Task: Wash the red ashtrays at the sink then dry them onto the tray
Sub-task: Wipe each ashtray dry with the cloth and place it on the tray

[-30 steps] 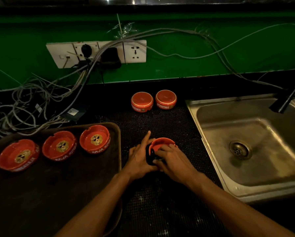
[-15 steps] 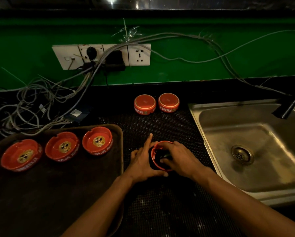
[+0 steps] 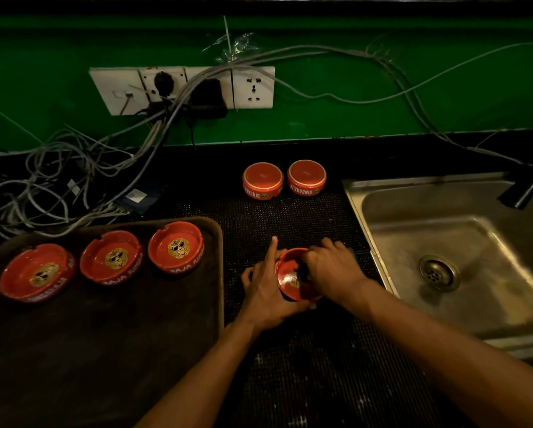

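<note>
**Hands on the ashtray, tray to the left**

Left hand [image 3: 266,291] cups the ashtray [image 3: 291,278], forefinger raised; right hand [image 3: 330,270] presses something dark inside. It sits on the mat between tray [image 3: 218,273] and sink [image 3: 382,273], the left hand nearer the tray

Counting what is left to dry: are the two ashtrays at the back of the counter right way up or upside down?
Upside down. Both back ashtrays show flat bases on top, their side lettering inverted; the tray's three show open bowls.

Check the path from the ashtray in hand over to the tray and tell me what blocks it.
Nothing visible does. The held ashtray sits just right of the tray, with only bare mat between. Three ashtrays line the tray's far edge; its near part is free.
</note>
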